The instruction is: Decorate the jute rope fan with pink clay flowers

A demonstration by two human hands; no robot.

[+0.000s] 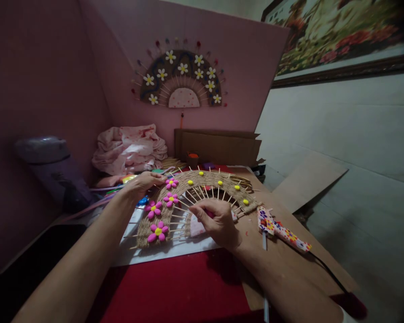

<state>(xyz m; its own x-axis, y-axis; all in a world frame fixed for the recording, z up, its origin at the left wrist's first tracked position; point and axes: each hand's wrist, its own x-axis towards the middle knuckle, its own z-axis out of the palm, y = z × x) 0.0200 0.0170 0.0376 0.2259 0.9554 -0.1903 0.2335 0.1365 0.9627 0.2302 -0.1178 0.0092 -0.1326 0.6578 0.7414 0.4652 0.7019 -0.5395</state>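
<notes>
A half-round woven fan point(142, 231) of brown twine over thin sticks is tilted up in front of me. Pink clay flowers with yellow centres, such as the lowest flower point(158, 231), sit on its left half. Several bare yellow dots point(220, 183) run along the rest of the arc. My left hand point(144, 181) grips the upper left edge of the fan, fingertips beside the top pink flower. In front of the fan's inner sticks, my right hand point(218, 222) is closed in a pinch; whatever lies between its fingers is hidden. A spotted pink-white piece point(197, 226) shows behind that hand.
A flower-patterned glue gun point(283, 231) with a black cord lies at the right on brown board. White paper point(138, 256) and red cloth point(175, 287) cover the front. Behind are crumpled pink fabric point(129, 148), cardboard point(217, 146) and a finished flowered fan point(183, 69) on the panel.
</notes>
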